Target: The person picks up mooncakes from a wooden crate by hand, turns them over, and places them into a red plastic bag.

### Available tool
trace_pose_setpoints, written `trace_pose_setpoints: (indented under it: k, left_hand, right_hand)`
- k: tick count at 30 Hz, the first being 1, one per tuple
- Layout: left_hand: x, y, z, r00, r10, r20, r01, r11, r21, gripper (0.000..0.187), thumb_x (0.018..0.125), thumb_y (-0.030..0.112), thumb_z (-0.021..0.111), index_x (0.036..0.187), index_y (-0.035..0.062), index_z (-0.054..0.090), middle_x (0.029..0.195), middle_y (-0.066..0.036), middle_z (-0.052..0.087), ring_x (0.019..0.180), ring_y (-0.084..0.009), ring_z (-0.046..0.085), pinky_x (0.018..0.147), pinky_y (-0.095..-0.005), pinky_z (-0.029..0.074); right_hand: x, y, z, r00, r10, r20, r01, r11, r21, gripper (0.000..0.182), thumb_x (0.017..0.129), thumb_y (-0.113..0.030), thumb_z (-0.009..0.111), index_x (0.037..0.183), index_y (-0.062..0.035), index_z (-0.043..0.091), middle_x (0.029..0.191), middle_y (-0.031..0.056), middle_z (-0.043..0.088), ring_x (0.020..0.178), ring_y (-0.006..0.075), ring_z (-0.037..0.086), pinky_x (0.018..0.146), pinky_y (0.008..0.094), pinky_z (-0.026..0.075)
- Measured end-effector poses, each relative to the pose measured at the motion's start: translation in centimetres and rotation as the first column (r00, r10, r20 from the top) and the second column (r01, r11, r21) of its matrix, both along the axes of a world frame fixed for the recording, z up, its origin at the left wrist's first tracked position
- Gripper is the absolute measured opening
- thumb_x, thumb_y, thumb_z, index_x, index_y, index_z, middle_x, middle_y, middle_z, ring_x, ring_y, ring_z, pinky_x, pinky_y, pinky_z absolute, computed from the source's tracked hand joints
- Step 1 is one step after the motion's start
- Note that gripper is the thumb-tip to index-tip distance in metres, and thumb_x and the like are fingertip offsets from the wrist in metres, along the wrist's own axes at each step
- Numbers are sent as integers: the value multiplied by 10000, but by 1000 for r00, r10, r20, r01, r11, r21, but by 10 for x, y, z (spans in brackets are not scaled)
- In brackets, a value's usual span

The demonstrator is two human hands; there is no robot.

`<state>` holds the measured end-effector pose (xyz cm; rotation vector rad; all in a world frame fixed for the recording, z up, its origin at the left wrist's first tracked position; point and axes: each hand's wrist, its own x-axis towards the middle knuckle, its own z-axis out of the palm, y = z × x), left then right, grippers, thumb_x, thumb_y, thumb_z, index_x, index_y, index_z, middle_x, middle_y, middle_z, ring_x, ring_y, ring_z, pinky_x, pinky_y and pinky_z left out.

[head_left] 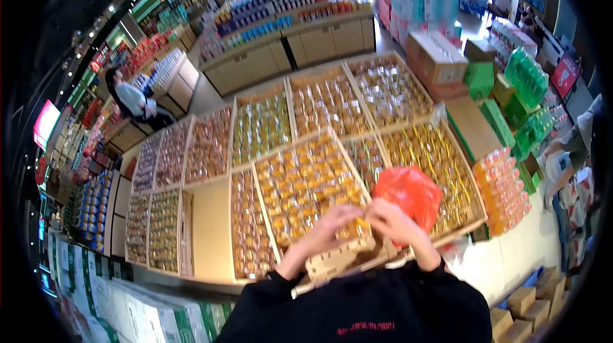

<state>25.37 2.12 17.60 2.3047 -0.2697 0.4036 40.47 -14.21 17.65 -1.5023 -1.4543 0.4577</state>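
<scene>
My left hand (337,223) and my right hand (391,220) meet in front of my chest, over the near right corner of a raised wooden tray (325,265). Rows of small yellow-brown wrapped packs (306,174) fill that tray. Fingers on both hands are bent and pinched close to each other, with a small yellowish spot between them; I cannot tell what they hold. A red plastic bag (408,193) lies just beyond my right hand, on rows of packs with yellow strips (437,161), and partly hides them.
Wooden compartments of wrapped packs (262,123) spread across the display table, with one bare wooden section (214,231) to the left. Orange drink bottles (501,183) and a cardboard box (437,59) stand to the right. A person (131,100) is beyond the table's far left side.
</scene>
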Motion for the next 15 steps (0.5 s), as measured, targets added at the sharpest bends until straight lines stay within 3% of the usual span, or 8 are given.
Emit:
trace_pose_setpoints:
  k: [2,4,6,10,12,13,14,15]
  left_hand:
    - [-4,0,12,994,106,31,-109,988,106,548,684,93,708,1186,82,490,1127,-123,501,1060,-317,459,915,-409,387]
    - [-5,2,12,977,207,45,-211,973,96,532,628,77,721,1116,81,510,1063,-120,490,1027,-320,465,874,-398,403]
    - [-7,-1,12,961,276,-30,-275,961,38,524,605,86,730,1079,78,509,1050,-121,484,1018,-319,477,857,-386,412]
    - [-11,-2,4,936,350,-45,-348,936,50,522,613,89,747,1082,62,518,1011,-111,472,923,-280,502,764,-341,445]
    - [-15,-1,0,926,376,-26,-374,926,58,545,572,103,744,1063,80,509,1010,-124,491,979,-312,493,808,-369,427]
    - [-17,-1,1,926,377,10,-375,919,119,513,596,113,748,1054,61,522,992,-119,484,933,-295,492,794,-370,423]
    - [-21,1,-8,921,385,61,-390,909,147,507,594,142,750,1042,72,524,983,-121,496,941,-308,483,807,-386,406]
    - [-26,3,-13,924,383,-11,-378,915,143,497,603,171,748,1037,84,522,978,-123,503,945,-320,479,806,-401,400]
  right_hand:
    - [-6,9,-6,988,-85,-130,99,989,105,77,805,-79,586,835,-16,554,917,97,578,829,242,565,713,308,451]
    - [-12,13,3,945,-114,-306,122,993,4,74,784,-3,601,817,-14,536,938,67,547,807,113,550,696,240,447]
    - [-15,22,-13,815,-29,-579,107,989,101,99,775,33,596,820,-10,519,977,68,508,826,106,541,726,235,452]
    - [-16,32,-31,797,6,-603,103,984,146,173,773,63,565,905,-18,487,1058,71,461,917,117,513,805,253,420]
    - [-20,34,-28,732,-56,-679,149,986,79,200,766,55,591,917,-15,479,979,53,486,868,117,543,777,235,444]
    - [-22,33,-31,704,-76,-706,111,994,4,252,767,45,591,984,-21,482,993,40,490,886,112,541,781,243,443]
    - [-23,28,-37,745,-125,-655,118,992,-55,270,771,37,589,1012,-23,485,970,34,502,881,108,543,774,243,443]
    - [-22,29,-42,792,-145,-592,119,989,-83,289,775,29,588,1041,-25,489,946,27,514,876,104,545,768,243,442]
